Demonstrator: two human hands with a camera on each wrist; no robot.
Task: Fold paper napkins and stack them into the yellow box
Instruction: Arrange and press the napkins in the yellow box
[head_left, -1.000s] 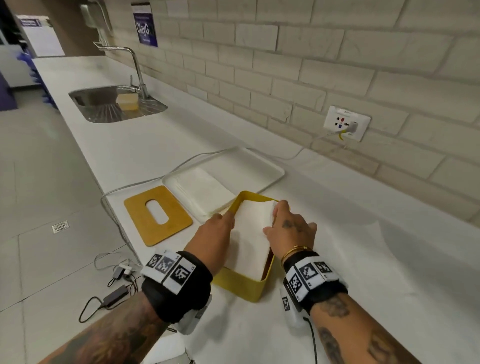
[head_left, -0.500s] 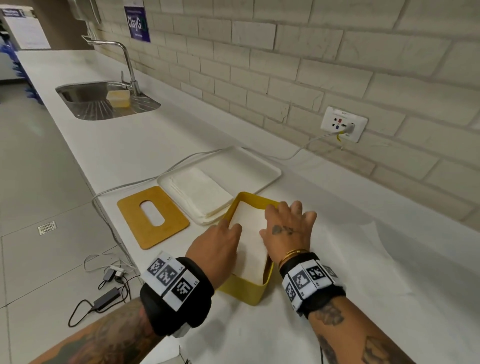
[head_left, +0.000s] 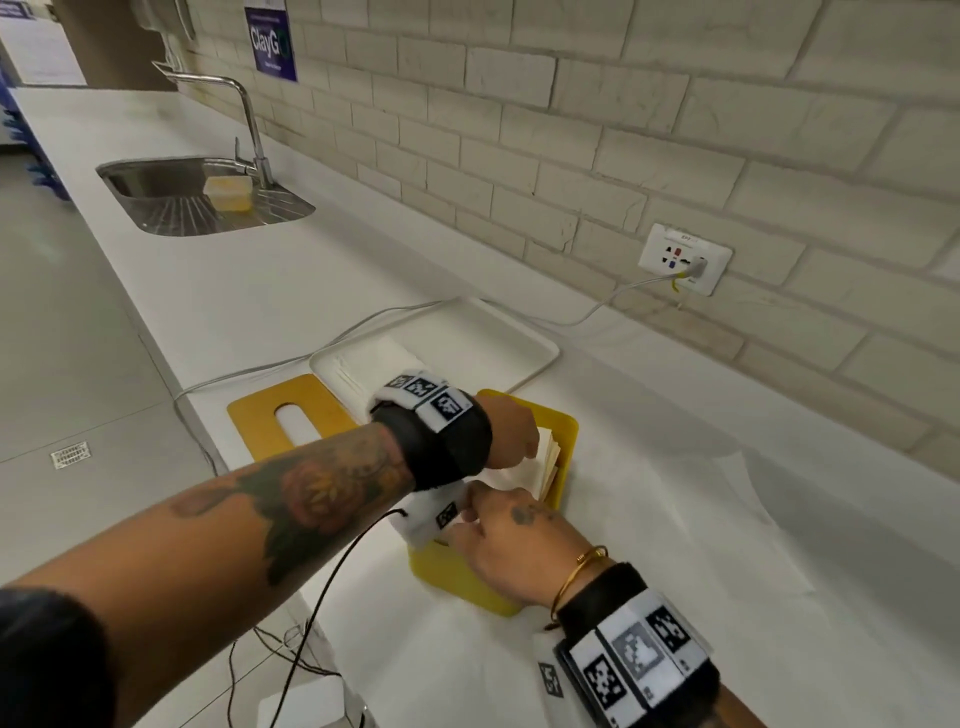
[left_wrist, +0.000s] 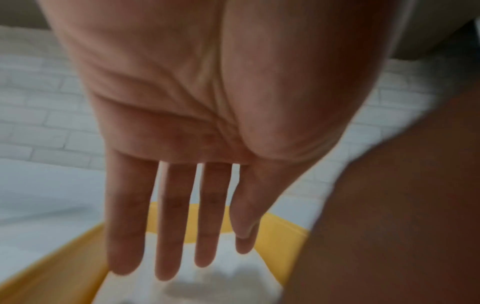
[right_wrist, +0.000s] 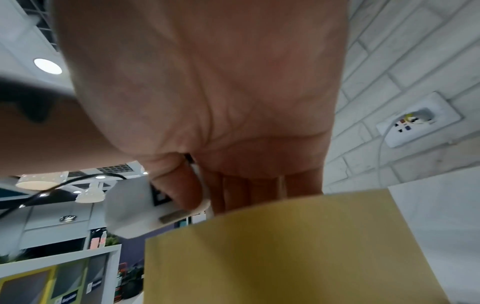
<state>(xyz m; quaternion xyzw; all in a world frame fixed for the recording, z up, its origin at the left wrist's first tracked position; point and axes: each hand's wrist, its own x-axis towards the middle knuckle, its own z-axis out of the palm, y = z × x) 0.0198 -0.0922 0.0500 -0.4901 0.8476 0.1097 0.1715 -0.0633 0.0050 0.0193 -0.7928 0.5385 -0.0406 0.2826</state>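
1. Reached across the yellow box (head_left: 569, 427) with the left hand (head_left: 511, 430), forearm crossing above the right hand (head_left: 511, 545).
2. Kept the left fingers (left_wrist: 175, 226) straight and slightly spread, gripping nothing, tips down over the folded napkins (left_wrist: 223, 283) inside the box. Could not confirm actual contact from the blurred wrist view.
3. Held the right hand at the box's near end, with its fingers dipping behind the yellow wall and out of sight. Could not tell whether curled on a napkin edge, on the rim, or on nothing.
4. Found the napkins lying within the box as a white stack, apparently riding up against the right-hand wall, with layered edges showing there rather than sitting flush.
5. Left more napkins (head_left: 363, 364) waiting on the white tray (head_left: 524, 340) just behind the box, and a slotted wooden lid (head_left: 254, 415) beside the tray on the counter (head_left: 311, 270).
6. Judged the step in hand to be seating and squaring the stack, not folding.
7. Called for flat, even pressure from the whole left hand, not fingertip jabs, since thin paper looked likely to crease or slide.
8. Called for sweeping the raised edges away from the wall and down, while steadying the box at its near end against tipping.
9. Needed the crossed arms cleared upward afterwards, to avoid dragging the top napkin out.
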